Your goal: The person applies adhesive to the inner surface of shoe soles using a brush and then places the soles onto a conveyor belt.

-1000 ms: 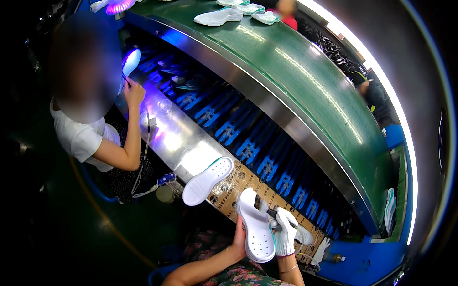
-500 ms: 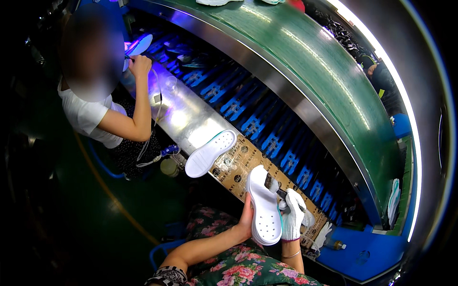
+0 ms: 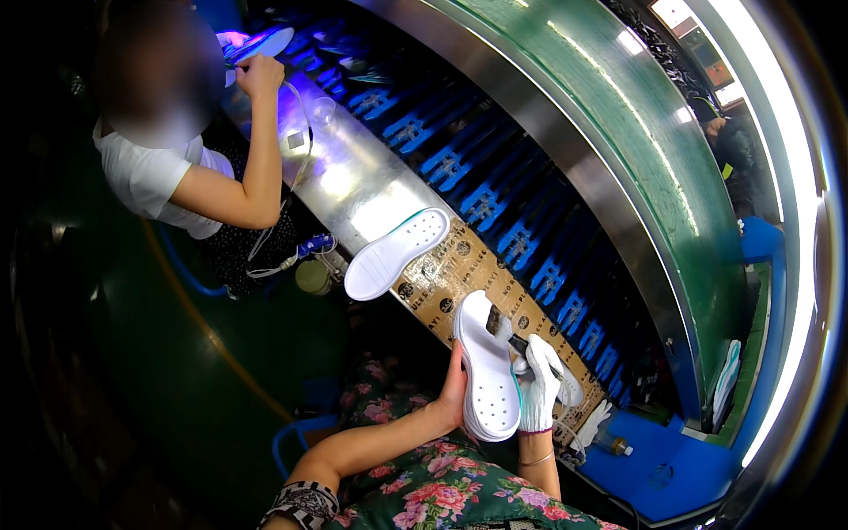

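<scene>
My bare left hand (image 3: 454,389) grips a white shoe sole (image 3: 488,371) by its left side. The sole is tilted upright, with small dark holes toward its lower end and a teal strip along its right edge. In a white knitted glove, my right hand (image 3: 538,389) is closed around the dark handle of a brush (image 3: 512,337). Its dark bristles meet the sole's upper right edge. Ahead and left of my hands, a second white sole (image 3: 389,256) lies across the bench edge with similar holes.
The metal bench (image 3: 353,190) has brown printed covering (image 3: 459,265) at my end. Beyond it runs a row of blue holders (image 3: 481,205), then a green conveyor belt (image 3: 609,97). At right are a bottle (image 3: 614,443) and a loose glove (image 3: 594,422). A co-worker (image 3: 221,190) works at left.
The view has shifted, moving the bench and row of holders in the picture. Both hands keep their hold, and the brush stays at the sole's upper right edge.
</scene>
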A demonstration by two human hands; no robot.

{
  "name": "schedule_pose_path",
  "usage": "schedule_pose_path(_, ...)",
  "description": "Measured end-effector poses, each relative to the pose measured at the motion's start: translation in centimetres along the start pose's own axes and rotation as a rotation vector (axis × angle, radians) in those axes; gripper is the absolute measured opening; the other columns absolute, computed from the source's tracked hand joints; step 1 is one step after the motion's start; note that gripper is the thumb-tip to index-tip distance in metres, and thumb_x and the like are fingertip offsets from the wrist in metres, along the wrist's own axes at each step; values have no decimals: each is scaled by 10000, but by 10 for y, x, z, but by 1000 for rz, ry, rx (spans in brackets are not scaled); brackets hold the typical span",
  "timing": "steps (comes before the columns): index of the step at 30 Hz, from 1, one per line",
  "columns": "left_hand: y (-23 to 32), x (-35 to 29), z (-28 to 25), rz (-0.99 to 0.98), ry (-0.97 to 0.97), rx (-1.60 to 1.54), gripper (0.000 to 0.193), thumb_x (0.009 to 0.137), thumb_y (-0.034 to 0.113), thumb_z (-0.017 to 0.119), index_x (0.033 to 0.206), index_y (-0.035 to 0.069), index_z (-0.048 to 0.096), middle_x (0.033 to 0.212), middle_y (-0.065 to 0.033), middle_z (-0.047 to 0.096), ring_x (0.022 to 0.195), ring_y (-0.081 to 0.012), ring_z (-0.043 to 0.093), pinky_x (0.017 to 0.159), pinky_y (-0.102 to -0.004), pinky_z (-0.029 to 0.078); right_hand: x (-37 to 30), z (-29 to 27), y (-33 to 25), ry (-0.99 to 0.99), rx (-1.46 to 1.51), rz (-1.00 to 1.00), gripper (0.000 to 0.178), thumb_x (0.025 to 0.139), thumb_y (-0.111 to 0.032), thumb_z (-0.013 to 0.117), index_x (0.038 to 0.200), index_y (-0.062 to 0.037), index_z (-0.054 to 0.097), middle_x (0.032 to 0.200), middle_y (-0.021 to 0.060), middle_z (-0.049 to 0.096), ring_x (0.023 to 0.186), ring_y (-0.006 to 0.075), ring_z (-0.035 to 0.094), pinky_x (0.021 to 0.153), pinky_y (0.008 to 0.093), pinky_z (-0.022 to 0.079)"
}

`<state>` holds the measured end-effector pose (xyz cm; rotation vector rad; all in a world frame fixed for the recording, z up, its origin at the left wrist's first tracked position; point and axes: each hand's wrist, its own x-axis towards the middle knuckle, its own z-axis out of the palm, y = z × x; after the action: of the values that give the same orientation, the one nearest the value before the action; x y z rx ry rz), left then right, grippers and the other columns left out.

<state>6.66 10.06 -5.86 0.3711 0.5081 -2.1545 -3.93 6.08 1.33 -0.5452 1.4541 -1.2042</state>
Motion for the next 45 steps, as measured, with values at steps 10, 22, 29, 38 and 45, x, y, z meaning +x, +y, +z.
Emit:
schedule_pose_path(10,14,2,13,-24,2,71,985,844,834,282,1389,31,450,1250,-223,601,1101,-374,615,995,-469,470,3,7,-7,-20,26,-50,159,898,-110,676,1031,-23,678,717,36,622,597,101,527,515,223,380)
schedule_pose_path(22,15,-5,-10,15,-2,-195,912,862,811,305,1347,58,478,1218,-168,618,1053,-328,633,937,-463,510,3,19,10,5,-19,60,162,911,-80,657,1053,-1,662,752,43,627,628,110,536,581,232,425)
schedule_pose_path(29,32,-11,-39,83,14,-252,846,911,771,234,1347,76,439,1136,-144,610,979,-280,649,860,-425,544,8,42,44,5,-100,165,200,912,-93,653,1095,-12,652,783,60,629,648,114,537,570,229,427)
schedule_pose_path(38,57,-3,-62,118,-34,-231,811,932,744,225,1362,84,422,1153,-120,602,992,-239,638,863,-396,538,26,44,79,1,-219,82,195,911,-86,639,1084,3,643,796,88,629,657,153,546,585,260,434)
schedule_pose_path(45,56,-4,-61,140,-131,-251,750,971,681,250,1417,91,373,1239,-95,552,1103,-209,584,949,-368,490,20,50,73,-8,-171,17,203,897,-96,652,1075,2,643,777,87,622,654,162,543,589,269,434)
